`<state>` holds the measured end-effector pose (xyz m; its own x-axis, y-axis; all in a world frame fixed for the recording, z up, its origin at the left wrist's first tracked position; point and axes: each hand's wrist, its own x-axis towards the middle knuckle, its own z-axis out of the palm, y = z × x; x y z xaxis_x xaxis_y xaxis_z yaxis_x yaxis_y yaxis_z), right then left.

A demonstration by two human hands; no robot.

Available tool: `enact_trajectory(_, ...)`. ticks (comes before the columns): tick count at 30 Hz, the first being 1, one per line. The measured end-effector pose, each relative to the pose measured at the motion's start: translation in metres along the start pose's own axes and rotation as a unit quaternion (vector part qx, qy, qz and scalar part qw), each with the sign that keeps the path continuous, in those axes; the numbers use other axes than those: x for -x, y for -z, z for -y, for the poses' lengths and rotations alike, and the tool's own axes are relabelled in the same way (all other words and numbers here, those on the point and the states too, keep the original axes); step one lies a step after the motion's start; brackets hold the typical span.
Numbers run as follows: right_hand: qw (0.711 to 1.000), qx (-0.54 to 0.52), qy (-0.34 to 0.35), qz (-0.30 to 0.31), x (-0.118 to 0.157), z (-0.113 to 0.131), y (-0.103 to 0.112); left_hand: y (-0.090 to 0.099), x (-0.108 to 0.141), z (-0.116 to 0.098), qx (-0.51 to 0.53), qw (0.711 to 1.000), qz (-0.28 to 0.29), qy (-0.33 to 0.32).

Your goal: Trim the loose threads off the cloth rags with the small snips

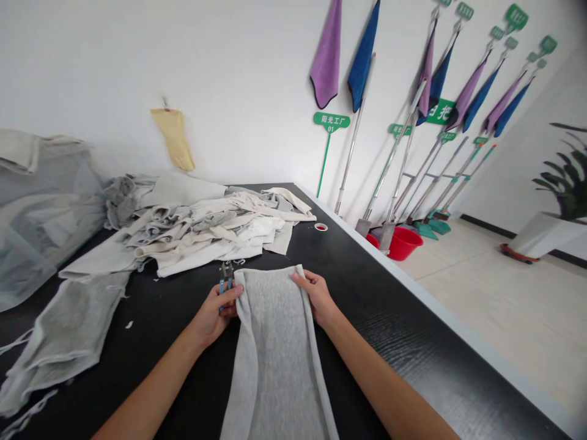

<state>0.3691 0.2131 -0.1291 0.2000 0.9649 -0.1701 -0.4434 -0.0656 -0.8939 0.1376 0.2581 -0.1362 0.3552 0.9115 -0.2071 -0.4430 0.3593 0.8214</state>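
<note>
A long strip of grey knit fabric [282, 354] stretches from the middle of the black table toward me, its far end held out flat. My left hand [217, 315] pinches the far left corner and also keeps hold of small blue-handled thread snips [225, 278], blades pointing away. At the far right corner my right hand [316, 296] grips the fabric edge between thumb and fingers. The strip's side edges curl inward, and its near end runs out of view.
Beyond my hands lies a pile of cream and grey fabric pieces [202, 226]. More grey pieces [68, 336] lie at left, before a translucent bag [46, 226]. A small white ring with red [321, 227] sits near the table's right edge. Mops and red buckets [404, 243] stand beyond.
</note>
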Motion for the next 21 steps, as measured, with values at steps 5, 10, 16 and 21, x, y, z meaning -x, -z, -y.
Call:
enact_trajectory(5,0.999,-0.028,-0.015,0.005,0.0005,0.0012,0.0005,0.0015,-0.0013,-0.0016,0.006,1.000,-0.011,-0.005)
enact_trajectory(10,0.999,-0.042,-0.022,-0.021,-0.0018,0.0002,0.0020,0.0011,-0.0006,-0.0042,0.014,0.999,-0.030,0.012)
enact_trajectory(16,0.999,-0.028,-0.012,-0.040,-0.0059,-0.0022,0.0040,-0.0008,0.0005,-0.0074,0.019,0.999,-0.036,0.022)
enact_trajectory(21,0.999,-0.012,0.000,-0.034,-0.0073,-0.0028,0.0041,-0.0024,0.0010,-0.0086,0.016,0.999,-0.031,0.016)
